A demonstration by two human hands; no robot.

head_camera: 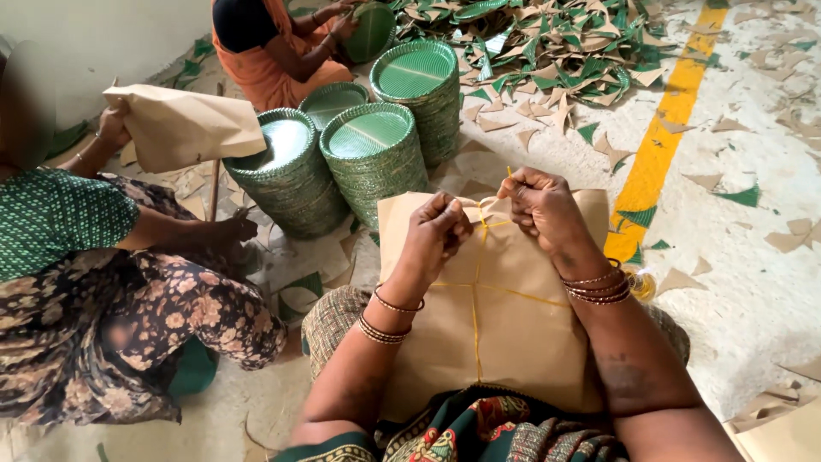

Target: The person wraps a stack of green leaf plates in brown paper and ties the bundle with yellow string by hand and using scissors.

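Fingers [445, 224] pinching yellow string [476, 295] — both hands

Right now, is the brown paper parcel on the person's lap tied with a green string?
No, the string that crosses the brown paper parcel is yellow, and the left hand and the right hand pinch it at the top.

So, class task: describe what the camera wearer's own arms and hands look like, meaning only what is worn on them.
Both forearms are bare, with no sleeves in view. The left hand has two thin metal bangles at the wrist, one golden and one beaded-looking. The right hand has a stack of several thin coppery-gold bangles. Whether any rings are worn is too small to tell.
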